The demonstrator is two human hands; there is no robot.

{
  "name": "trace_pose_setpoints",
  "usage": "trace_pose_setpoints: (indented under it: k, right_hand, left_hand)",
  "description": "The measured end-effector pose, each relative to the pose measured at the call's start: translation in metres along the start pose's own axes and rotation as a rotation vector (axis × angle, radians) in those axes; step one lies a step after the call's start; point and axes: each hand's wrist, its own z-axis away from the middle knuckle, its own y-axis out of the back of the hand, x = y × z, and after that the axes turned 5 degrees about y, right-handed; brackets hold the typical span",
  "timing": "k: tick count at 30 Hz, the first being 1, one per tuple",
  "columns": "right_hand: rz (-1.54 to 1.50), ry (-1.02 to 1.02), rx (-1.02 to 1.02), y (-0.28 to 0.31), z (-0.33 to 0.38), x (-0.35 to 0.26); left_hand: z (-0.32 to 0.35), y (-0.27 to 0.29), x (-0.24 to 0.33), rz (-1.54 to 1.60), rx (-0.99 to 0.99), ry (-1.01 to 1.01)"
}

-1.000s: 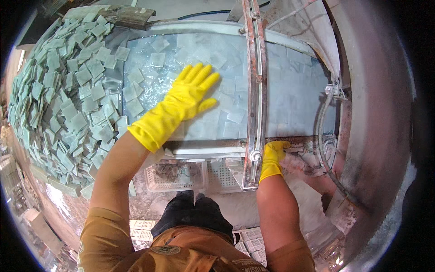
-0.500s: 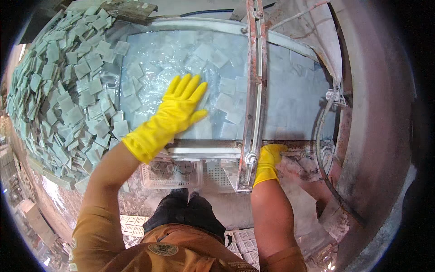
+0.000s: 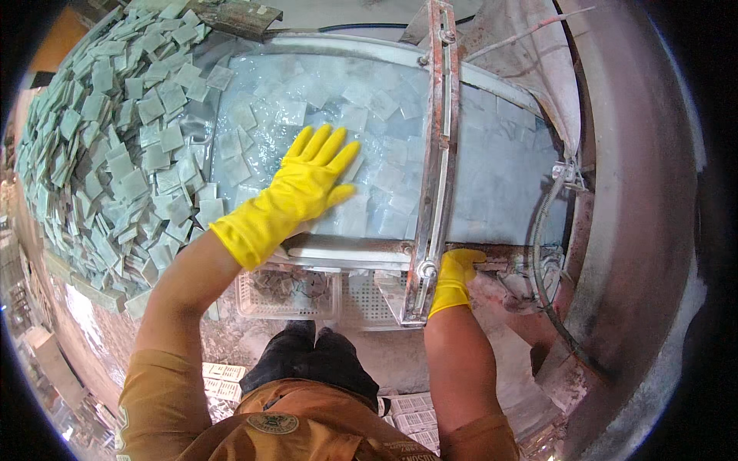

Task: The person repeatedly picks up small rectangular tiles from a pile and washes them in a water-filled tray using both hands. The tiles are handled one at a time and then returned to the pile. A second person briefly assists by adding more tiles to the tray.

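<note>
My left hand (image 3: 311, 180), in a yellow rubber glove, lies flat with spread fingers over thin square tiles (image 3: 353, 217). The tiles lie wet and scattered on a pale blue, water-covered bed (image 3: 492, 196). My right hand (image 3: 455, 275), in a matching glove, is at the bed's near edge, just right of an upright-looking metal bar (image 3: 440, 138). Its thumb points right along the edge; the other fingers are hidden, so I cannot tell whether it grips anything. A big heap of pale green tiles (image 3: 115, 177) is piled at the left.
The rusty bar crosses over the bed between my hands. Plastic baskets (image 3: 286, 307) sit under the near rail (image 3: 346, 257), one with broken pieces. A hose (image 3: 538, 269) hangs at the right, by a curved wall (image 3: 638, 192). A wooden block (image 3: 234, 15) lies at the far left.
Tiles around my left hand on the bed have changed position, with more separate squares showing beyond its fingers. Both hands stay nearly in place; the whole view has shifted slightly.
</note>
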Motion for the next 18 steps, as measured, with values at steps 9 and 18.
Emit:
trace_pose_setpoints:
  k: [9, 18]
  right_hand:
    - [-1.179, -0.488, -0.065, 0.129, 0.112, -0.036]
    - [-1.242, -0.588, -0.017, 0.134, 0.113, -0.039]
  left_hand:
    - [0.067, 0.038, -0.072, -0.121, 0.090, 0.107]
    - [0.035, 0.036, 0.008, -0.088, -0.114, 0.340]
